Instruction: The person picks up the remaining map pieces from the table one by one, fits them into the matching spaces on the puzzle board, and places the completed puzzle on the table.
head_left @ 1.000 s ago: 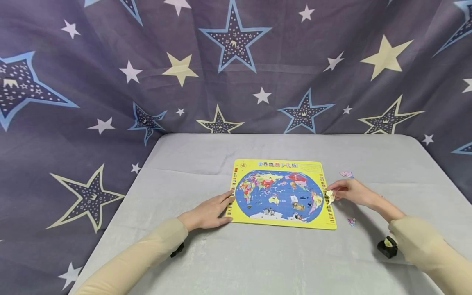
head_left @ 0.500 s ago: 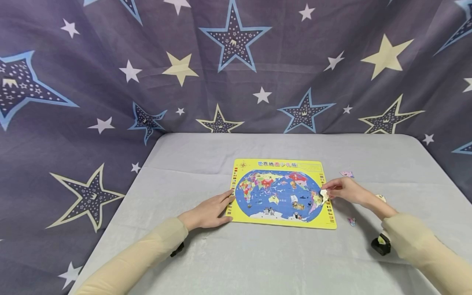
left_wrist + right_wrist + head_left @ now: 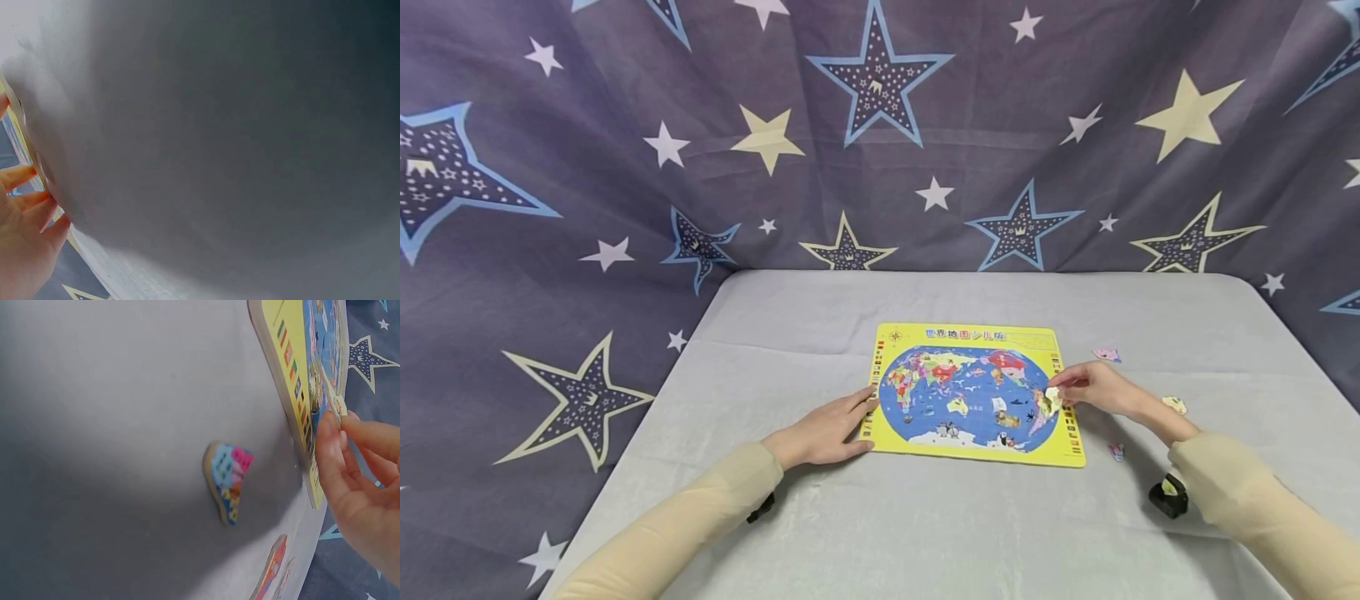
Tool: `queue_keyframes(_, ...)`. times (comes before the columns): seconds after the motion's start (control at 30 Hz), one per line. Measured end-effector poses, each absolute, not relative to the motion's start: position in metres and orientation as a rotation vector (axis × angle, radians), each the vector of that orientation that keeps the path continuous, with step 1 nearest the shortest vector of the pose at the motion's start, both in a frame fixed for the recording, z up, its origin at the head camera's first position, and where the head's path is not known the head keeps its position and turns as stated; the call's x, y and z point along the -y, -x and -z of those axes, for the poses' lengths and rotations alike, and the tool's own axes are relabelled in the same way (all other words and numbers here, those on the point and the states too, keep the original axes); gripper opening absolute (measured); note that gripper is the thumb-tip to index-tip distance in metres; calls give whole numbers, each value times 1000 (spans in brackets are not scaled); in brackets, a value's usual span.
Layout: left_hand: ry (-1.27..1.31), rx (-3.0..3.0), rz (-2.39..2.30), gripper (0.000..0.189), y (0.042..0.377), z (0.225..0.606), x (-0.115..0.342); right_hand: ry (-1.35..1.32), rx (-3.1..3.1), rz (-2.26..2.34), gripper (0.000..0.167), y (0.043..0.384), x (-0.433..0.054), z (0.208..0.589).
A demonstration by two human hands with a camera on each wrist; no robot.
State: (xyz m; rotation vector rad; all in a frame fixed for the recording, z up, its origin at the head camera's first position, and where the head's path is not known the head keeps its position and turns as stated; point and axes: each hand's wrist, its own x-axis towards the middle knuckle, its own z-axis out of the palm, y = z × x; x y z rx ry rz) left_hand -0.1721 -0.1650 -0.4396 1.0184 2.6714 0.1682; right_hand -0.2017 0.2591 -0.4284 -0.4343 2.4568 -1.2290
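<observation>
In the head view, a yellow-bordered map board (image 3: 940,398) is laid flat on a grey-covered tabletop (image 3: 925,533). Along its far border the heading (image 3: 964,334) "世界地图少儿版" is printed in coloured characters; the fine print at the upper right is too small to be read. The board's left edge is touched by the left hand (image 3: 829,429), its fingers outstretched. A pale piece (image 3: 1054,400) is pinched by the fingers of the right hand (image 3: 1101,389) over the map's right side. To the right, a pink piece (image 3: 1107,355), a yellow piece (image 3: 1174,405) and a pink-and-blue piece (image 3: 1116,452) are scattered. In the left wrist view, the left fingertips are set against the board's edge. In the right wrist view, the pale piece is seen nearly edge-on; whether the board is touched by it cannot be told. Small flags (image 3: 288,354) are printed down the yellow border, and the marks on the pink-and-blue piece are too blurred to be made out.
</observation>
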Motion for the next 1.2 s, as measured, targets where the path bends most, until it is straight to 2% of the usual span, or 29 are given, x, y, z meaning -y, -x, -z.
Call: queue_keyframes(1.2, -1033, -2677, -187, 66, 173, 442, 165, 496, -2496, 1145, 20, 208, -254, 429)
